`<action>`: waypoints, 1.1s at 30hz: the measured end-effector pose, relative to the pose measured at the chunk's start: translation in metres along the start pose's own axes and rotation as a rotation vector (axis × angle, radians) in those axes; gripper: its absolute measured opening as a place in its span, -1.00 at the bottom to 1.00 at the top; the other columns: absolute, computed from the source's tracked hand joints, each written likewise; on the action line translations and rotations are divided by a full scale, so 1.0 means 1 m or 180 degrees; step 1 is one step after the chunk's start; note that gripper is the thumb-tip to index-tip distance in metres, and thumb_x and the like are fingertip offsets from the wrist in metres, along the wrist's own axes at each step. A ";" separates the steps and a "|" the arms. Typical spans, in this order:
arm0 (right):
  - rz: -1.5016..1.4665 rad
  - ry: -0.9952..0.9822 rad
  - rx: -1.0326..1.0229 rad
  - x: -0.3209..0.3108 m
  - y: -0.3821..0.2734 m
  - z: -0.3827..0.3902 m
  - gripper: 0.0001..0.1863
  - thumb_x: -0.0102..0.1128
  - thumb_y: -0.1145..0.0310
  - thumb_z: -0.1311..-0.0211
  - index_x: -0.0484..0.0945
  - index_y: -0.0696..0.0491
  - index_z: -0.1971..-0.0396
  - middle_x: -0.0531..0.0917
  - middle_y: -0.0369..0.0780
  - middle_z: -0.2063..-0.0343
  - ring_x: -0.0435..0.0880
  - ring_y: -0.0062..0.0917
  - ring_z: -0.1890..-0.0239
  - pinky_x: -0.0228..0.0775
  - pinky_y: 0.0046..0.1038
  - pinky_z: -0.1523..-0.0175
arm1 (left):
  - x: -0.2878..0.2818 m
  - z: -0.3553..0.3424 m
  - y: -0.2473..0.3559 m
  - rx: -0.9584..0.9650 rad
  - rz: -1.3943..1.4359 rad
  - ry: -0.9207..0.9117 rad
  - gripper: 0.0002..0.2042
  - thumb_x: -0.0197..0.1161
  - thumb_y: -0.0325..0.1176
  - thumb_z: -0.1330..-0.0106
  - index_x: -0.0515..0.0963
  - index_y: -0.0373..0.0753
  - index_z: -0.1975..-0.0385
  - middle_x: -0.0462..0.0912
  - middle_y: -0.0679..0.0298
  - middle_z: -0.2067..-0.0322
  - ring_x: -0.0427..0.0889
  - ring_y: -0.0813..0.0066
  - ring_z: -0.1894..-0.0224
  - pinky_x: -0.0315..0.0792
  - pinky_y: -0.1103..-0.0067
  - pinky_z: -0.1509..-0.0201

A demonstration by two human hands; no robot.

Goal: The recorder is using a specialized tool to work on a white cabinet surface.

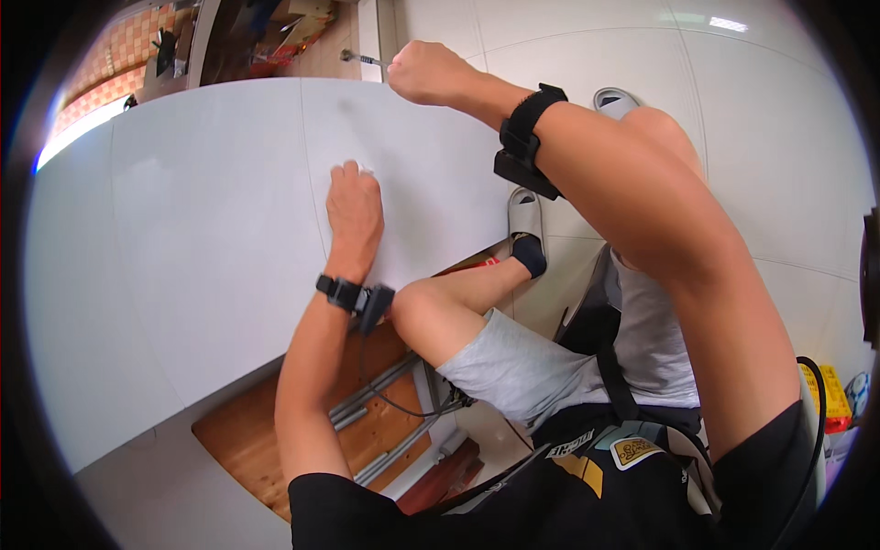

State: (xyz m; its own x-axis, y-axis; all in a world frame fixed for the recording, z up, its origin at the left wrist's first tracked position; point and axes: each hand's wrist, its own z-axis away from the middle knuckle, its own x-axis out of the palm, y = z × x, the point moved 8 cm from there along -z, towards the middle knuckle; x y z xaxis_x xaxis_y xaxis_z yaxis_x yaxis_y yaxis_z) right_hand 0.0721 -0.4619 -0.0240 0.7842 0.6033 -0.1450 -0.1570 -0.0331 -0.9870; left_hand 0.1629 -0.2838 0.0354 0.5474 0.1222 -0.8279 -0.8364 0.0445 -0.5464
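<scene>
The left hand presses flat, fingers spread narrow, on the white panel near its far edge. The right hand clenches a screwdriver at the far corner, seemingly driving a screw; the next turn needs steady pressure.

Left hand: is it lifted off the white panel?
No, the left hand rests flat on the white panel, fingers pressed against its surface.
</scene>
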 end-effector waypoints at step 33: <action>0.1182 -0.0865 -0.1482 0.078 -0.046 0.092 -0.84 0.23 0.31 -0.07 0.75 0.02 0.50 0.70 -0.09 0.58 0.68 -0.12 0.49 0.54 -0.16 0.34 | -0.013 0.278 0.088 -0.3751 0.2457 0.2457 -0.83 0.20 -0.73 -0.22 0.64 -0.49 0.22 0.56 0.15 0.12 0.66 0.39 0.25 0.59 0.55 0.30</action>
State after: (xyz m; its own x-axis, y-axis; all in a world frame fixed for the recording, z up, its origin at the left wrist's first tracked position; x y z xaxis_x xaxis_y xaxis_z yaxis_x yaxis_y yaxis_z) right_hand 0.0852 -0.3396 0.0166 0.5387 0.6631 -0.5198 -0.0641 -0.5828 -0.8100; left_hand 0.0737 -0.0055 0.0333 0.2146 -0.7692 -0.6019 -0.6182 -0.5841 0.5260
